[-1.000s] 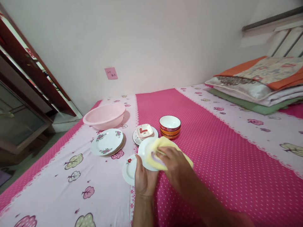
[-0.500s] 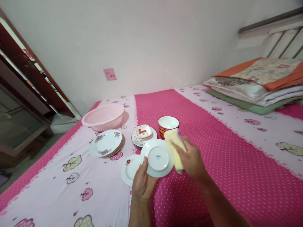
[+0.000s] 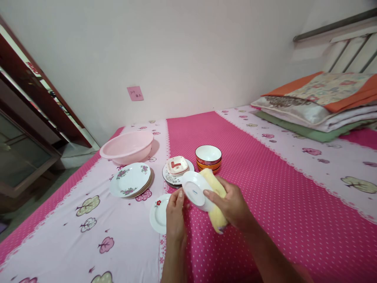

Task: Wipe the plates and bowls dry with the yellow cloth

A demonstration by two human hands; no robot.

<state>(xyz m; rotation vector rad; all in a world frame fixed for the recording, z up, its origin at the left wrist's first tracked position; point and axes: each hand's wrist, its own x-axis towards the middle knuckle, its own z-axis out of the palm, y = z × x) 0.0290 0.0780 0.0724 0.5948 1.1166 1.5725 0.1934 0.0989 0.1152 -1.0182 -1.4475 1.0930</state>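
A small white plate (image 3: 194,190) is held up over the bed with its underside toward me. My left hand (image 3: 174,212) pinches its near left rim. My right hand (image 3: 231,203) grips its right side together with a yellow cloth (image 3: 216,199), which is bunched behind the plate and hangs below my palm. Just left of my left hand a small white plate with a red flower (image 3: 159,214) lies flat on the sheet.
On the pink bedsheet (image 3: 265,184) sit a pink basin (image 3: 127,146), a stack of floral plates (image 3: 130,180), a small square dish on a saucer (image 3: 176,166) and stacked orange bowls (image 3: 208,158). Folded bedding (image 3: 321,106) lies far right. A dark wooden cabinet (image 3: 26,129) stands left.
The cloth came off the plate's face and moved to its right side. The plate was turned underside up, then tilted, and my right hand now grips it with the cloth.
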